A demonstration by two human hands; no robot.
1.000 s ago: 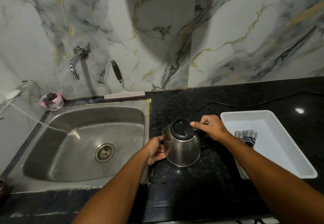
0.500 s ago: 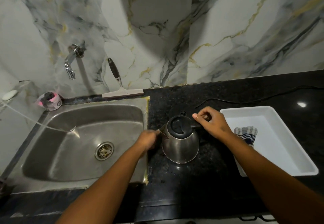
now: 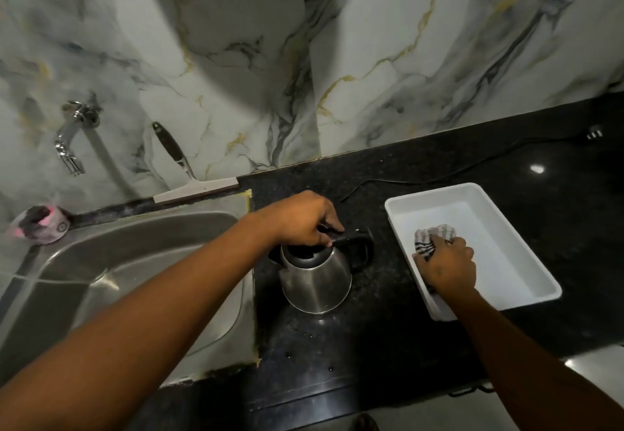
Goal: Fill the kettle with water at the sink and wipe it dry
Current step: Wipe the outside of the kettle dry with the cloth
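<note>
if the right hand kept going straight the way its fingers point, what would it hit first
The right hand points up-left in the picture, already on the checked cloth in the white tray. Beyond the cloth, the tray's far-left wall likely comes next, though depth is unclear.

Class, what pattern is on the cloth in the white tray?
Dark-and-light checks on the cloth, seen in the head view.

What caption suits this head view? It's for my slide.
Left hand steadies kettle on counter; right hand grabs cloth in white tray.

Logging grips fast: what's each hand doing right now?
Left hand: closed on the kettle handle.
Right hand: closed on the cloth.
</note>
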